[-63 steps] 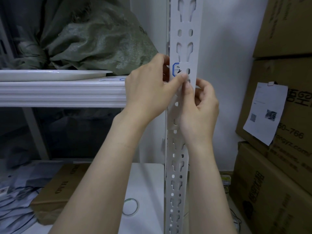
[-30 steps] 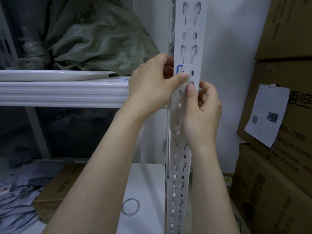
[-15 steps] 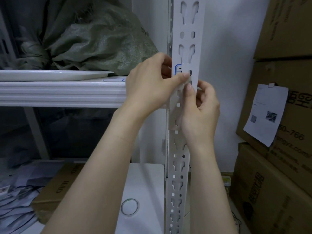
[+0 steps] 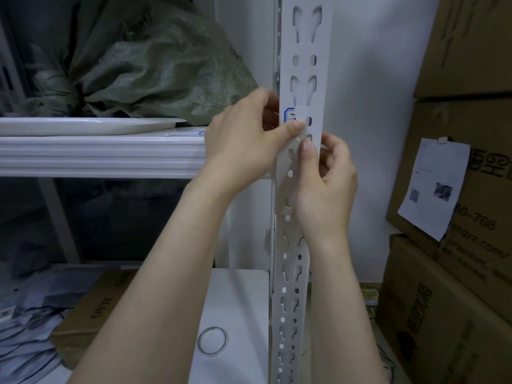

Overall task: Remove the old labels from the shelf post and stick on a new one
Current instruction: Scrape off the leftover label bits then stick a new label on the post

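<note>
A white perforated shelf post (image 4: 303,37) runs up the middle of the view. It carries a small white label with a blue border (image 4: 291,115), level with the shelf beam. My left hand (image 4: 243,139) grips the post from the left, fingers behind its edge and thumb tip pressed on the label's lower edge. My right hand (image 4: 327,184) holds the post just below, with its thumb flat on the front face under the label and its fingers curled at the right edge. Most of the label's writing is hidden by the left thumb.
A green woven sack (image 4: 155,70) and a white tray (image 4: 91,126) sit on the white shelf beam (image 4: 97,156). Stacked cardboard boxes (image 4: 471,286) with a taped paper sheet (image 4: 432,187) stand at the right. A tape roll (image 4: 212,340) lies on a white surface below.
Both hands stay at the same spot on the post, thumbs working at the label's lower edge. Only the view shifts slightly.
</note>
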A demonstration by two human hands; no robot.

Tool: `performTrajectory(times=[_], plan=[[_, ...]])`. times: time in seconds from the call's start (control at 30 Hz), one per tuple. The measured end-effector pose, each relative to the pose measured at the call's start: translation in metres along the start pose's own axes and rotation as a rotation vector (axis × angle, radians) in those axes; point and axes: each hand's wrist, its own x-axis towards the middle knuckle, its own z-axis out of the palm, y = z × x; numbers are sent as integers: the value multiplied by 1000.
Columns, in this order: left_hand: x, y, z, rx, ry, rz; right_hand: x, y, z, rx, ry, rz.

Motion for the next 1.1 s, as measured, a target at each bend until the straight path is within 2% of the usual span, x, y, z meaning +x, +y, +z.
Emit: performTrajectory(times=[1.1], plan=[[-4,1,-1,45,4,13,0,-1,-1,2,-4,13]])
